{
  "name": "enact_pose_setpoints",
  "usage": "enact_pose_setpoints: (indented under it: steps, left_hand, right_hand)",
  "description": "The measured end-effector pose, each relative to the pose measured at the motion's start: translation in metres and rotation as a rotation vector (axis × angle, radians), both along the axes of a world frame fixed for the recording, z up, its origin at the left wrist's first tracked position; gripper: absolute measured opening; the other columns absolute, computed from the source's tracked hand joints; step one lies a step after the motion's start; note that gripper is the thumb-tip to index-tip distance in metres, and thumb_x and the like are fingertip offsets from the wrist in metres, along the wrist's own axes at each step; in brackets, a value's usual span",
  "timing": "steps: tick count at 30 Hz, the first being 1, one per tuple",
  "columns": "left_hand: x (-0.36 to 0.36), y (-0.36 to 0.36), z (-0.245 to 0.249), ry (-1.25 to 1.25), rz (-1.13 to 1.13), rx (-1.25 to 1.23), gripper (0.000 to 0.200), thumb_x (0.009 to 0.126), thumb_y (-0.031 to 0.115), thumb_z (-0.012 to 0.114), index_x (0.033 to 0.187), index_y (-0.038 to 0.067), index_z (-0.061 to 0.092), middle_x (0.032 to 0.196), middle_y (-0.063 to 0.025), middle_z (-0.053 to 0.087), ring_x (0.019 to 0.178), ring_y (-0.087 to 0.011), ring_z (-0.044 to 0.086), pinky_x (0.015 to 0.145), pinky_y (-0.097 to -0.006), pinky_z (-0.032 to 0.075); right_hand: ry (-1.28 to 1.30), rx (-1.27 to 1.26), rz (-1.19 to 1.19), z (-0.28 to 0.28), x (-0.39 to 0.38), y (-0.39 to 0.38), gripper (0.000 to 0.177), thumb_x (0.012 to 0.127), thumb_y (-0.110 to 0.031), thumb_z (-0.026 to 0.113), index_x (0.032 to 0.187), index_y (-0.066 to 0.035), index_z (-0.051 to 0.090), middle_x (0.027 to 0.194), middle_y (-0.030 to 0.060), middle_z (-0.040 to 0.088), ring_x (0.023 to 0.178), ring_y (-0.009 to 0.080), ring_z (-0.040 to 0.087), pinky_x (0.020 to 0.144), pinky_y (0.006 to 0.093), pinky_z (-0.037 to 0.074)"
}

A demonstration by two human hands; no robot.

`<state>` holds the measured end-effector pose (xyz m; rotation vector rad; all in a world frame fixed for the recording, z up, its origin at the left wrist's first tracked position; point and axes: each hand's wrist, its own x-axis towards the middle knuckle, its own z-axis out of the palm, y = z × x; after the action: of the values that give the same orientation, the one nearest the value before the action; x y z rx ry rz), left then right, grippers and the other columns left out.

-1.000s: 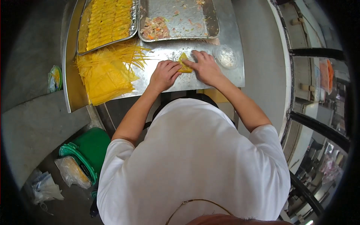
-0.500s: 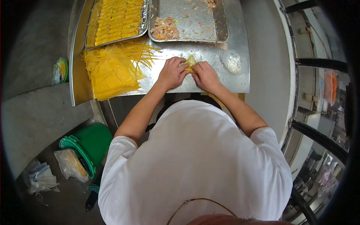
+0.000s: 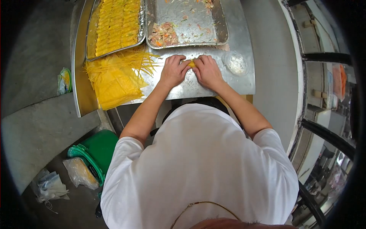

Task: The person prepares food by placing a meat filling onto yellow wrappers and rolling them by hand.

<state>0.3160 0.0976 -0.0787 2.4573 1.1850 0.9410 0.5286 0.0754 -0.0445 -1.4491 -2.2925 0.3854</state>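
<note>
My left hand (image 3: 174, 70) and my right hand (image 3: 207, 71) meet on the metal table, fingers closed round a small yellow roll (image 3: 191, 64). Only the middle of the roll shows between my fingertips; its ends are hidden. Left of my hands lies a stack of thin yellow wrapper sheets (image 3: 114, 82) with frayed strips along its far edge. Beyond my hands a metal tray (image 3: 187, 21) holds a heap of chopped filling (image 3: 163, 35) in its near left corner. To the left another tray (image 3: 143, 34) is lined with rows of yellow rolls (image 3: 118, 26).
A clear plastic bag with something white (image 3: 235, 63) lies by the table's right side. On the floor at left are a green bucket (image 3: 101, 149), a plastic-wrapped package (image 3: 81, 172) and crumpled bags (image 3: 52, 187). A black-barred frame (image 3: 326, 57) stands at right.
The yellow wrapper between my hands has become a compact roll, its loose pointed flap no longer showing. My hands have moved slightly away from my body, and the view has shifted a little.
</note>
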Motion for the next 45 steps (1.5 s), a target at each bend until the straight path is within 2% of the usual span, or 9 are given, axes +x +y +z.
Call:
enact_pose_setpoints:
  steps: [10, 16, 24, 27, 28, 30, 34, 39, 45]
  left_hand:
    - [0.000, 0.006, 0.008, 0.131, 0.055, -0.008, 0.038, 0.097, 0.030, 0.072, 0.131, 0.013, 0.071, 0.133, -0.0124, 0.063, 0.125, -0.0340, 0.057, 0.106, -0.0498, 0.044]
    - [-0.046, -0.026, 0.026, -0.098, 0.117, 0.005, 0.039, 0.094, 0.021, 0.075, 0.131, 0.008, 0.071, 0.134, -0.0148, 0.065, 0.123, -0.0378, 0.060, 0.107, -0.0496, 0.046]
    - [-0.166, -0.085, 0.032, -0.249, 0.567, 0.044, 0.034, 0.094, 0.010, 0.073, 0.126, 0.000, 0.071, 0.122, -0.0200, 0.071, 0.116, -0.0390, 0.063, 0.103, -0.0477, 0.050]
    - [-0.194, -0.085, 0.021, -0.235, 0.642, 0.058, 0.035, 0.095, 0.012, 0.073, 0.127, -0.002, 0.070, 0.122, -0.0207, 0.071, 0.116, -0.0402, 0.063, 0.104, -0.0480, 0.049]
    - [-0.200, -0.084, 0.019, -0.227, 0.668, 0.056, 0.036, 0.095, 0.012, 0.073, 0.128, -0.001, 0.070, 0.123, -0.0206, 0.071, 0.116, -0.0405, 0.062, 0.104, -0.0481, 0.049]
    - [-0.205, -0.080, 0.015, -0.235, 0.687, 0.051, 0.037, 0.095, 0.014, 0.073, 0.128, -0.001, 0.069, 0.125, -0.0197, 0.070, 0.117, -0.0401, 0.062, 0.105, -0.0483, 0.048]
    - [-0.200, -0.074, 0.011, -0.126, 0.733, 0.014, 0.040, 0.095, 0.020, 0.073, 0.130, 0.002, 0.068, 0.130, -0.0165, 0.068, 0.121, -0.0382, 0.060, 0.105, -0.0489, 0.045]
    - [-0.195, -0.074, 0.011, -0.062, 0.762, -0.046, 0.041, 0.094, 0.023, 0.075, 0.130, 0.005, 0.067, 0.133, -0.0142, 0.067, 0.124, -0.0364, 0.060, 0.105, -0.0491, 0.044]
    - [-0.196, -0.070, 0.013, -0.035, 0.783, -0.111, 0.043, 0.091, 0.022, 0.076, 0.129, 0.004, 0.067, 0.134, -0.0145, 0.067, 0.124, -0.0370, 0.060, 0.107, -0.0502, 0.044]
  right_hand:
    - [-0.016, -0.049, -0.078, 0.009, 0.017, 0.017, 0.049, 0.094, -0.019, 0.073, 0.137, 0.000, 0.062, 0.127, 0.0215, 0.063, 0.120, 0.0413, 0.058, 0.104, 0.0498, 0.048]
    - [-0.027, -0.168, -0.061, 0.035, 0.010, 0.015, 0.059, 0.090, -0.012, 0.072, 0.145, 0.002, 0.057, 0.128, 0.0251, 0.061, 0.124, 0.0440, 0.057, 0.110, 0.0482, 0.048]
    - [-0.282, -0.057, 0.046, 0.007, -0.037, 0.034, 0.044, 0.084, -0.009, 0.069, 0.127, 0.000, 0.070, 0.110, 0.0221, 0.071, 0.105, 0.0438, 0.068, 0.095, 0.0477, 0.057]
    - [0.280, -0.500, -0.168, 0.007, -0.040, 0.028, 0.027, 0.092, -0.009, 0.069, 0.117, 0.002, 0.071, 0.098, 0.0183, 0.075, 0.086, 0.0303, 0.072, 0.082, 0.0420, 0.059]
    - [0.268, -0.500, -0.154, 0.012, -0.047, 0.029, 0.027, 0.092, -0.009, 0.069, 0.117, 0.002, 0.071, 0.098, 0.0183, 0.075, 0.086, 0.0303, 0.072, 0.082, 0.0420, 0.059]
    - [0.960, -1.086, -0.334, 0.031, -0.057, 0.028, 0.025, 0.098, -0.011, 0.070, 0.118, 0.003, 0.070, 0.098, 0.0109, 0.072, 0.086, 0.0198, 0.070, 0.078, 0.0360, 0.059]
    - [1.019, -1.211, -0.135, 0.083, -0.108, 0.062, 0.029, 0.101, -0.010, 0.067, 0.128, 0.000, 0.065, 0.102, 0.0080, 0.069, 0.082, 0.0170, 0.066, 0.076, 0.0342, 0.058]
    - [0.965, -1.183, 0.073, 0.115, -0.152, 0.187, 0.028, 0.098, -0.008, 0.068, 0.125, 0.001, 0.066, 0.098, 0.0086, 0.071, 0.082, 0.0183, 0.067, 0.076, 0.0331, 0.057]
    - [0.338, -0.428, 0.074, 0.105, -0.209, 0.396, 0.031, 0.092, -0.019, 0.073, 0.112, 0.005, 0.075, 0.095, 0.0145, 0.076, 0.082, 0.0239, 0.073, 0.076, 0.0408, 0.058]
